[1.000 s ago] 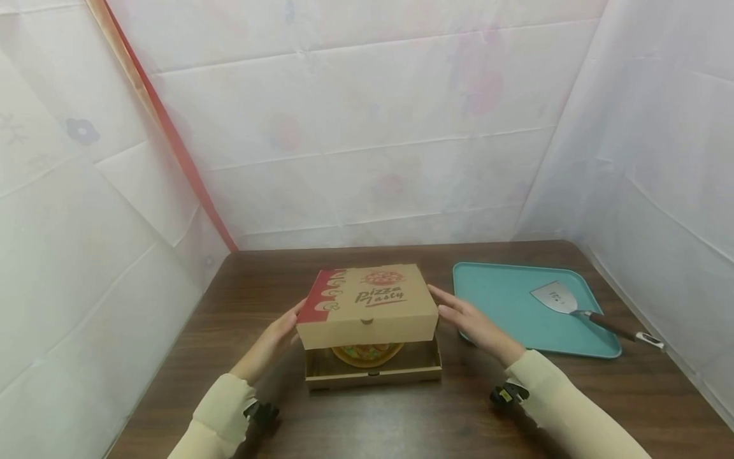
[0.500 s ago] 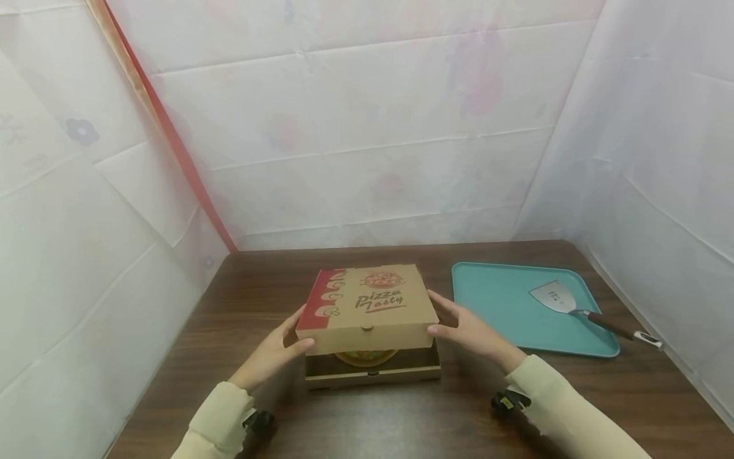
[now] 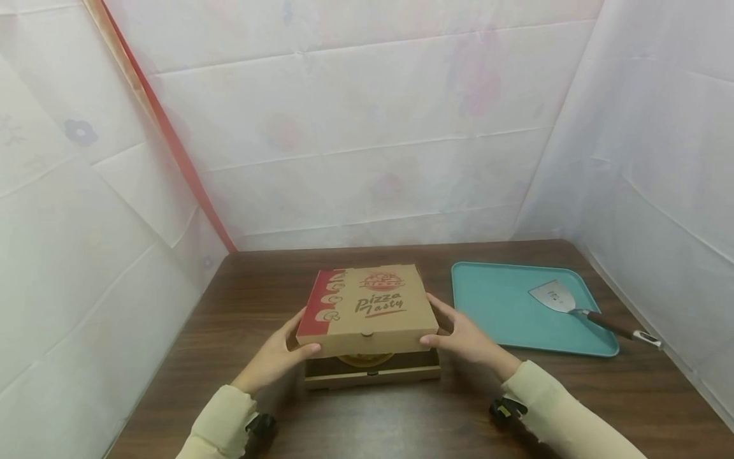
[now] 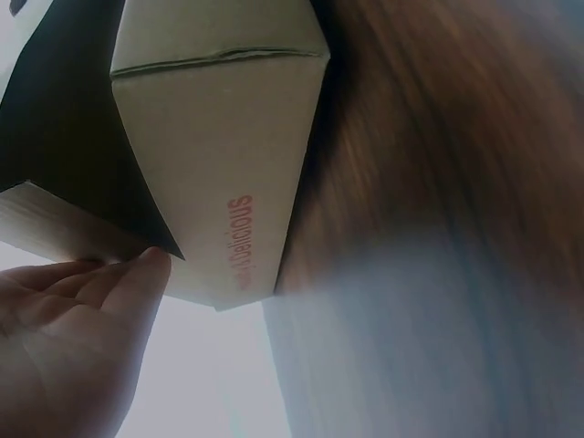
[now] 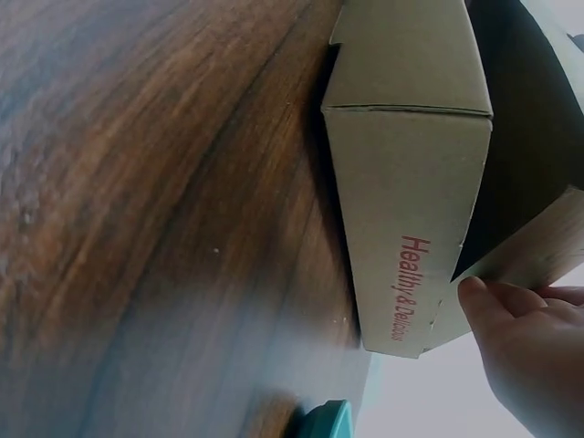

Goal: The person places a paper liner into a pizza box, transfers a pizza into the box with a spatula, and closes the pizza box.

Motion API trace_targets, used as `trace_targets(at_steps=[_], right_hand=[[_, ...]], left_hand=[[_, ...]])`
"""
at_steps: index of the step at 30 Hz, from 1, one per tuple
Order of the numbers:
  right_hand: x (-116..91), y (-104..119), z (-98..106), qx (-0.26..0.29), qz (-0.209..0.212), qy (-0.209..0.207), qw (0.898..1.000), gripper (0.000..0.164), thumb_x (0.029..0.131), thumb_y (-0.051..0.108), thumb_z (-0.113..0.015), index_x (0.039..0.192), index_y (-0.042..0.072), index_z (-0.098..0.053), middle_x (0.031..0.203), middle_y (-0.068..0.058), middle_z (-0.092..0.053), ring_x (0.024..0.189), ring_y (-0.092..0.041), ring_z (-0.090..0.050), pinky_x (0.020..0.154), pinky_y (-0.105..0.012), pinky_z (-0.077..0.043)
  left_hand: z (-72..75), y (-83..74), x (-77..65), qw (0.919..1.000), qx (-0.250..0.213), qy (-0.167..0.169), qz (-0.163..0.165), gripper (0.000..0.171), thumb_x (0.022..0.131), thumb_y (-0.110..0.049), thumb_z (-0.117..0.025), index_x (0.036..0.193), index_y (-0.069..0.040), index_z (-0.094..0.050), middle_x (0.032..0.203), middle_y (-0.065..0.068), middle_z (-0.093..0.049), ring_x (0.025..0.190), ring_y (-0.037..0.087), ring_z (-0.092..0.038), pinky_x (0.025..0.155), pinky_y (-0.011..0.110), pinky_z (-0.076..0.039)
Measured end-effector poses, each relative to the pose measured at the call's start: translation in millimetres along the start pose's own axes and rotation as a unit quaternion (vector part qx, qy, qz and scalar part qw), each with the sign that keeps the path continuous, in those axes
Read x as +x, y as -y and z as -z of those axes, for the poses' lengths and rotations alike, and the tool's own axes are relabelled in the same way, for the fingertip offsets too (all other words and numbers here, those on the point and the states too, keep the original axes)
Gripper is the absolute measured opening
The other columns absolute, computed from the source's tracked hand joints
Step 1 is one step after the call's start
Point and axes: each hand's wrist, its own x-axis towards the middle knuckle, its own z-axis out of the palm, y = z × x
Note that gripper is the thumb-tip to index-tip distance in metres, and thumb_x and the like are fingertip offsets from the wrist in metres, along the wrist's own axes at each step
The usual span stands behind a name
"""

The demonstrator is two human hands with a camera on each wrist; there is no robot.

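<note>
A cardboard pizza box [image 3: 375, 377] stands on the table with its lid [image 3: 395, 312] partly raised at the front. The lid is brown with a red left edge and "Pizza Tasty" lettering. Through the gap shows the front rim of a pizza [image 3: 365, 361]; the rest of it is hidden. My left hand [image 3: 275, 357] grips the lid's left front corner, thumb on the front flap and fingers along the side. At the opposite corner my right hand [image 3: 467, 339] holds the lid the same way. Both wrist views show the box's side wall [image 5: 401, 228] below the lifted lid.
Right of the box lies a teal tray [image 3: 493, 312]. A pizza server [image 3: 553, 296] rests on it, its brown handle reaching past the tray's right edge. White sheets [image 3: 367, 127] hang behind and at both sides of the wooden table [image 3: 378, 427].
Both thumbs have come round onto the lid's front flap. The lid's front edge has sunk a little, so less of the pizza shows. Tray and server have stayed put.
</note>
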Motion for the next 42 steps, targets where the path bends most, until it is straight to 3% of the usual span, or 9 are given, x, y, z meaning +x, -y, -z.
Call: trace_targets(at_steps=[10, 18, 27, 35, 42], right_hand=[[1.0, -1.6, -3.1, -0.012, 0.009, -0.014, 1.000, 0.095, 0.081, 0.029, -0.081, 0.156, 0.012, -0.025, 0.162, -0.013, -0.022, 0.148, -0.038, -0.023, 0.115, -0.061, -0.026], [1.2, -5.5, -4.5, -0.010, 0.026, -0.008, 1.000, 0.099, 0.079, 0.027, -0.082, 0.156, 0.011, -0.023, 0.161, -0.014, -0.024, 0.146, -0.038, -0.027, 0.113, -0.059, -0.030], [-1.6, -7.0, -5.7, -0.047, 0.028, -0.010, 0.998, 0.099, 0.079, 0.032, -0.082, 0.156, 0.012, -0.023, 0.161, -0.015, -0.026, 0.145, -0.041, -0.029, 0.112, -0.063, -0.030], [-4.8, -5.9, -8.8, -0.066, 0.027, -0.007, 0.997, 0.102, 0.079, 0.036, -0.081, 0.157, 0.013, -0.019, 0.162, -0.015, -0.022, 0.143, -0.042, -0.032, 0.111, -0.063, -0.032], [-5.1, -7.5, -10.1, -0.087, 0.018, -0.015, 0.996, 0.106, 0.077, 0.040, -0.082, 0.157, 0.013, -0.019, 0.162, -0.012, -0.022, 0.145, -0.039, -0.030, 0.112, -0.063, -0.030]], left_hand=[[0.9, -1.4, 1.6, 0.9996, -0.018, 0.007, -0.019, 0.089, 0.086, -0.032, -0.075, 0.155, -0.011, -0.024, 0.151, 0.014, -0.043, 0.134, 0.033, -0.048, 0.108, 0.055, -0.040], [-0.1, 0.9, 1.7, 0.9997, -0.007, 0.006, -0.021, 0.091, 0.084, -0.035, -0.077, 0.155, -0.011, -0.026, 0.154, 0.014, -0.040, 0.139, 0.035, -0.042, 0.108, 0.055, -0.041], [-1.9, 2.3, 0.1, 0.9997, 0.006, 0.009, -0.019, 0.093, 0.083, -0.036, -0.078, 0.155, -0.010, -0.026, 0.157, 0.015, -0.035, 0.143, 0.039, -0.036, 0.106, 0.053, -0.044], [-2.0, 2.4, -0.4, 0.9993, 0.033, 0.013, -0.008, 0.097, 0.080, -0.042, -0.078, 0.155, -0.012, -0.025, 0.159, 0.014, -0.032, 0.146, 0.039, -0.028, 0.111, 0.063, -0.031], [-1.0, 3.4, 0.7, 0.9993, 0.033, 0.019, -0.003, 0.099, 0.079, -0.042, -0.079, 0.156, -0.013, -0.024, 0.160, 0.014, -0.030, 0.147, 0.039, -0.026, 0.113, 0.064, -0.028]])
